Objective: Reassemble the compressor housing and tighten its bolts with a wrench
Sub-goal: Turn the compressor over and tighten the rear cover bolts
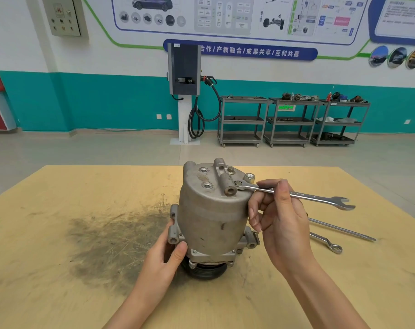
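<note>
I see the compressor (pixel 211 217) standing upright mid-table, my left hand (pixel 168 255) gripping its lower flange. My right hand (pixel 280 217) pinches the combination wrench (pixel 296 194), ring end on a top bolt (pixel 238 184), shaft pointing right.

bright, even indoor light; soft shadows, wide-angle edge bending.

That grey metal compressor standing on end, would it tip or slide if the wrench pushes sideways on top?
Probably heavy: the compressor looks like thick cast metal. It may tip, standing tall on a narrower black pulley. That is likely why the left hand grips its base.
</note>
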Available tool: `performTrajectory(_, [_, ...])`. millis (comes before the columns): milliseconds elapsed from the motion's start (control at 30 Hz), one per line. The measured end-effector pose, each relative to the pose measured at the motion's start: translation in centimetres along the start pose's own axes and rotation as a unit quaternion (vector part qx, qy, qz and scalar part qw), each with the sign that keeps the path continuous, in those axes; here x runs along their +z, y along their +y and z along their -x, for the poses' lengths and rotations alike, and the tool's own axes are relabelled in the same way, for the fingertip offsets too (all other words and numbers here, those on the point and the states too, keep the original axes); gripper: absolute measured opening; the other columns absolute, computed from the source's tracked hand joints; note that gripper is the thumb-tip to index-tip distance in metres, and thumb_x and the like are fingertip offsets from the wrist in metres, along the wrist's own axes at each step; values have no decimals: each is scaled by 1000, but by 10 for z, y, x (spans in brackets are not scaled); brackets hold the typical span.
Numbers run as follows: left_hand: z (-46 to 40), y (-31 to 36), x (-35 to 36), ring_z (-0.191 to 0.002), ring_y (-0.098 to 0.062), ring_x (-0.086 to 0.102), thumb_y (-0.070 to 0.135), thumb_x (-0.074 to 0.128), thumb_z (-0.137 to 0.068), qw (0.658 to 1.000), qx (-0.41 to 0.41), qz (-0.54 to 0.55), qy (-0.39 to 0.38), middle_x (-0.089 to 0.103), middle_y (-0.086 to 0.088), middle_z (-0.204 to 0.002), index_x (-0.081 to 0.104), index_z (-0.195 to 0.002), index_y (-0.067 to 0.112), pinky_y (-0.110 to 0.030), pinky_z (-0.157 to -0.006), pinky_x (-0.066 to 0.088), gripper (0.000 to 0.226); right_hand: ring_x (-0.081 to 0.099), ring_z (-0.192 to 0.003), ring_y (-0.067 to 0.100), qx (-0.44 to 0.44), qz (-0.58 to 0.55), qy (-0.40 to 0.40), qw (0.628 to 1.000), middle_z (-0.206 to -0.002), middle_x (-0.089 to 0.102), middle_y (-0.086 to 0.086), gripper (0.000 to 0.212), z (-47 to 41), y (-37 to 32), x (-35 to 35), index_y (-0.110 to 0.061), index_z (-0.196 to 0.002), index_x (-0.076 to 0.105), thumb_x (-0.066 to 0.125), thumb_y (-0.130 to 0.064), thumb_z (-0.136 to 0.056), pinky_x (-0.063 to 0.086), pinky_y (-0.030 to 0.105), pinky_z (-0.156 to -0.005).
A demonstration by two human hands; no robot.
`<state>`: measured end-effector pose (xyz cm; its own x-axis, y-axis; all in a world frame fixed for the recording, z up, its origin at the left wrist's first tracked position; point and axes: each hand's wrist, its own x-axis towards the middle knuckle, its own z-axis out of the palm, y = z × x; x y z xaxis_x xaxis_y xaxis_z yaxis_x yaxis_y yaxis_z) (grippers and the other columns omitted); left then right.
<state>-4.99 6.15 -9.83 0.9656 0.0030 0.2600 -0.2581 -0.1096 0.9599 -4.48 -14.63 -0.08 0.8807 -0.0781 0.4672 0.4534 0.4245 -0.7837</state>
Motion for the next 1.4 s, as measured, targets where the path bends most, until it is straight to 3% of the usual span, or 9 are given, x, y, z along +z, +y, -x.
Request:
performTrajectory(133, [1,-1,0,-130,0,54,66,64,-75,1000,-1,4,-2,61,14,-139,45,-149,20,-37,-117,38,89,44,-43,15,34,-29,5,999,-53,52,9,37,-4,-1,-4,-8,-96,56,37,-40,-96,36,20,-41])
performTrajectory(333, [0,1,-1,-129,-1,55,94,62,-53,1000,1,22,3,62,11,-138,46,-148,15,-28,-114,40,125,46,-47,15,15,-5,-8,1000,-55,53,9,38,-1,-3,-2,-8,-96,55,40,-43,-96,38,20,-42])
performTrajectory(600, [0,0,-1,-132,-1,52,87,64,-60,1000,-3,10,2,60,13,-140,43,-150,17,-35,-118,36,116,45,-46,15,-30,45,10,998,-56,53,8,39,7,-2,4,-6,-96,52,43,-45,-91,39,20,-42])
performTrajectory(733, [-1,-3,-1,-129,5,52,85,65,-60,1000,-7,-6,-4,61,16,-139,43,-150,18,-12,-107,40,115,44,-46,15,-36,47,13,998,-56,52,8,40,8,-2,5,-8,-96,53,46,-47,-88,39,21,-42])
performTrajectory(867, [-2,-8,0,-128,6,53,60,64,-77,1000,-5,-8,-3,61,16,-139,43,-150,18,-22,-113,39,87,45,-46,14,-33,46,10,998,-57,53,7,38,8,-2,4,-6,-97,52,43,-43,-93,39,21,-42])
performTrajectory(933, [-2,-7,0,-129,5,53,68,65,-74,1000,0,-4,-5,61,17,-138,44,-149,18,-26,-115,38,93,45,-46,14,-27,38,9,999,-56,53,7,35,7,-2,2,-6,-96,52,40,-39,-95,39,20,-42])
performTrajectory(1033, [-2,-5,0,-127,6,53,90,63,-58,1000,3,-1,-3,63,23,-133,45,-149,19,-9,-104,40,117,44,-47,15,1,14,12,1000,-55,52,8,37,4,-3,2,-7,-96,54,41,-42,-95,37,21,-42])
performTrajectory(1200, [-1,-6,-1,-127,6,53,91,62,-57,1000,6,6,-3,63,21,-134,44,-149,19,-6,-100,40,118,42,-44,15,44,-29,14,998,-53,49,9,36,-3,-3,-2,-10,-93,58,39,-40,-95,35,22,-40])
performTrajectory(1400, [-1,-5,-1,-131,0,53,94,61,-56,1000,-1,12,-3,61,14,-139,44,-150,19,-30,-116,39,122,44,-47,16,10,3,18,1000,-54,51,9,37,3,-1,2,-9,-95,56,42,-43,-96,37,21,-42])
